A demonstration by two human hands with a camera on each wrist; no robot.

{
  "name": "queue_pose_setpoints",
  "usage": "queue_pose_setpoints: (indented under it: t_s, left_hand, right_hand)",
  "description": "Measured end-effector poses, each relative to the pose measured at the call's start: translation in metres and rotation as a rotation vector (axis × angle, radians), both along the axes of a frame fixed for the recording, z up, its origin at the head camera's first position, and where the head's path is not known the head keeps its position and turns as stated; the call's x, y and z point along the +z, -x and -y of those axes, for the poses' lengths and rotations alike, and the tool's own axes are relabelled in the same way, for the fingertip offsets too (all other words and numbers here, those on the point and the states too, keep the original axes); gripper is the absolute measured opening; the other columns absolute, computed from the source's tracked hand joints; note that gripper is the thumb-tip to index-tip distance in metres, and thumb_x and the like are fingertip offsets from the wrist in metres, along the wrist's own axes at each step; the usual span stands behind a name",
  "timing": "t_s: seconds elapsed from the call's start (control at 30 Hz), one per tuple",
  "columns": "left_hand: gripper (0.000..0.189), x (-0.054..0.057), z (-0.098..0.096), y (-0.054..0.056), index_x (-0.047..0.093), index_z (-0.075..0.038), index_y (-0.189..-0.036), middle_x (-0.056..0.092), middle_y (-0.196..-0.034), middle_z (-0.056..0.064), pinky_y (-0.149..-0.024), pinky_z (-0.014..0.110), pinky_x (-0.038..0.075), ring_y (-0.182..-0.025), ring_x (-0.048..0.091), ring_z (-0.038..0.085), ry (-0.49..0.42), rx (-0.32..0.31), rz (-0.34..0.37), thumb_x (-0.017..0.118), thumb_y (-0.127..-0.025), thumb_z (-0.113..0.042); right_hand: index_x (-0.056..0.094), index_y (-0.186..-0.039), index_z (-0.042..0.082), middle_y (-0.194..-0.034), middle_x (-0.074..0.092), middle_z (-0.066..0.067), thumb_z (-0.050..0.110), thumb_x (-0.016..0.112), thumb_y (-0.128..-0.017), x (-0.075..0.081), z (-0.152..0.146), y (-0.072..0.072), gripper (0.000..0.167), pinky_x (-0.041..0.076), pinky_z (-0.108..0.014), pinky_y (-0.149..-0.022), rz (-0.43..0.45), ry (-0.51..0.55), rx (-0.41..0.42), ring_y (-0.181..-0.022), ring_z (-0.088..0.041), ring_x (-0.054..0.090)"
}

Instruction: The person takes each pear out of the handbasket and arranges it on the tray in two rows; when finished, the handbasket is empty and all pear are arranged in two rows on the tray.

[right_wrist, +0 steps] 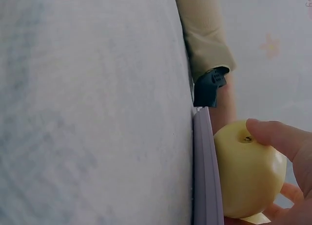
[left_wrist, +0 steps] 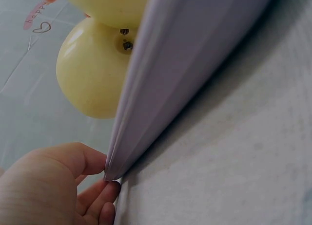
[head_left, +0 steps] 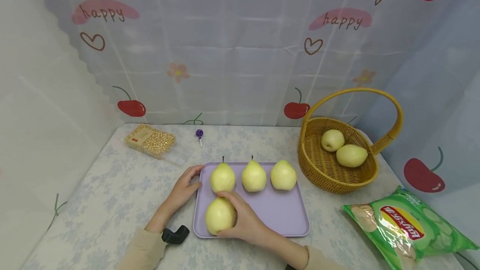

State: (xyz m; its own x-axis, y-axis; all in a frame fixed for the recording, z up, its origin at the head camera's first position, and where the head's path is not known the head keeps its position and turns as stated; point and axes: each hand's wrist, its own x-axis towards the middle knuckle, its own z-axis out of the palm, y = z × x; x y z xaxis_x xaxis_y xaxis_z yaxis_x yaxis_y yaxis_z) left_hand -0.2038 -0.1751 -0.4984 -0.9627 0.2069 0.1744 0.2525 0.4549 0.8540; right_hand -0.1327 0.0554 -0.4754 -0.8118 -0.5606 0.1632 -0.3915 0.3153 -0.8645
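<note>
A lilac tray [head_left: 277, 213] lies on the table with three pale yellow-green pears along its far side: a left one [head_left: 222, 178], a middle one [head_left: 253, 177] and a right one [head_left: 283, 175]. My right hand [head_left: 245, 220] grips a fourth-corner pear [head_left: 218, 216] at the tray's near left, thumb by its hollow end and fingers round the far side. In the right wrist view this pear [right_wrist: 248, 171] sits close against the tray rim [right_wrist: 207, 171]. My left hand [head_left: 184, 188] pinches the tray's far left corner between thumb and fingers, as the left wrist view shows the hand [left_wrist: 63, 181] there.
A wicker basket [head_left: 322, 180] with a tall handle holds two pears [head_left: 346, 153] at the back right. A green chip bag [head_left: 412, 228] lies right of the tray. At the back left are a bag of yellow kernels [head_left: 150, 141] and a purple lollipop [head_left: 199, 133].
</note>
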Motion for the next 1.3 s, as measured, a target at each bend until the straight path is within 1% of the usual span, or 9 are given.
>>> queue_pose_setpoints:
  t_s: [0.1,0.17,0.3,0.53,0.7,0.93,1.03,1.23,1.3]
  left_hand:
    - [0.049,-0.016,0.004,0.008,0.048,-0.002,-0.137,0.052,-0.134,0.017,-0.103,0.052,0.038,-0.121,0.051,0.032,0.004,0.006,-0.016,0.056,-0.088,0.001]
    - [0.049,-0.017,0.005,0.009,0.049,-0.004,-0.136,0.053,-0.133,0.015,-0.102,0.05,0.04,-0.119,0.051,0.03,0.007,0.003,-0.025,0.056,-0.088,0.0]
    - [0.05,-0.02,0.005,0.01,0.049,-0.005,-0.136,0.053,-0.133,0.015,-0.103,0.05,0.039,-0.12,0.051,0.03,0.005,0.005,-0.014,0.056,-0.088,-0.001]
    - [0.05,-0.018,0.006,0.008,0.048,-0.004,-0.137,0.052,-0.134,0.016,-0.105,0.053,0.037,-0.121,0.05,0.031,0.001,0.007,0.01,0.055,-0.088,0.0]
    - [0.05,-0.018,0.006,0.008,0.047,-0.005,-0.138,0.052,-0.134,0.015,-0.105,0.051,0.037,-0.122,0.05,0.029,-0.01,0.004,0.02,0.055,-0.088,0.0]
    - [0.05,-0.017,0.005,0.009,0.047,-0.006,-0.138,0.051,-0.136,0.014,-0.106,0.052,0.036,-0.124,0.048,0.03,-0.024,-0.001,0.03,0.055,-0.089,0.0]
    - [0.049,-0.017,0.004,0.009,0.047,-0.005,-0.138,0.05,-0.136,0.015,-0.107,0.052,0.036,-0.125,0.048,0.031,-0.016,0.006,0.038,0.055,-0.09,0.0]
    - [0.049,-0.011,0.0,0.004,0.044,0.002,-0.138,0.047,-0.137,0.023,-0.107,0.057,0.033,-0.126,0.045,0.039,-0.04,0.011,0.053,0.052,-0.09,0.003]
    - [0.049,-0.01,0.0,0.003,0.044,0.002,-0.138,0.047,-0.138,0.023,-0.108,0.057,0.033,-0.126,0.045,0.039,-0.037,0.014,0.053,0.052,-0.09,0.004]
  right_hand:
    - [0.04,-0.141,0.013,-0.139,0.045,-0.006,0.019,0.087,-0.064,0.0,-0.001,0.0,0.09,0.042,-0.038,-0.106,-0.034,-0.035,-0.006,-0.125,-0.018,0.047]
    - [0.039,-0.141,0.013,-0.139,0.044,-0.005,0.016,0.085,-0.065,-0.001,-0.001,0.0,0.09,0.044,-0.039,-0.103,-0.054,-0.067,-0.01,-0.124,-0.018,0.048]
    - [0.038,-0.142,0.014,-0.138,0.043,-0.002,0.013,0.084,-0.066,-0.003,-0.001,0.0,0.089,0.046,-0.041,-0.1,-0.083,-0.101,-0.023,-0.123,-0.019,0.049]
    - [0.038,-0.141,0.012,-0.138,0.041,-0.001,0.015,0.085,-0.066,-0.005,0.002,-0.002,0.089,0.045,-0.042,-0.102,-0.11,-0.114,-0.023,-0.124,-0.019,0.048]
    - [0.038,-0.141,0.012,-0.138,0.042,-0.001,0.022,0.086,-0.067,-0.003,0.001,-0.004,0.089,0.045,-0.043,-0.103,-0.12,-0.111,-0.028,-0.124,-0.019,0.048]
    - [0.037,-0.142,0.013,-0.14,0.042,-0.006,0.03,0.085,-0.068,0.004,0.0,-0.006,0.089,0.042,-0.044,-0.106,-0.055,-0.062,-0.016,-0.127,-0.019,0.046]
    - [0.037,-0.143,0.014,-0.141,0.043,-0.008,0.032,0.084,-0.069,0.006,-0.001,-0.006,0.09,0.04,-0.043,-0.107,-0.044,-0.056,-0.016,-0.128,-0.019,0.045]
    - [0.038,-0.142,0.015,-0.14,0.044,-0.008,0.031,0.086,-0.067,0.009,-0.002,-0.007,0.09,0.04,-0.039,-0.108,-0.039,-0.045,-0.019,-0.127,-0.018,0.045]
    - [0.039,-0.141,0.015,-0.14,0.044,-0.009,0.03,0.086,-0.067,0.009,-0.002,-0.006,0.089,0.039,-0.037,-0.108,-0.037,-0.037,-0.021,-0.127,-0.017,0.045]
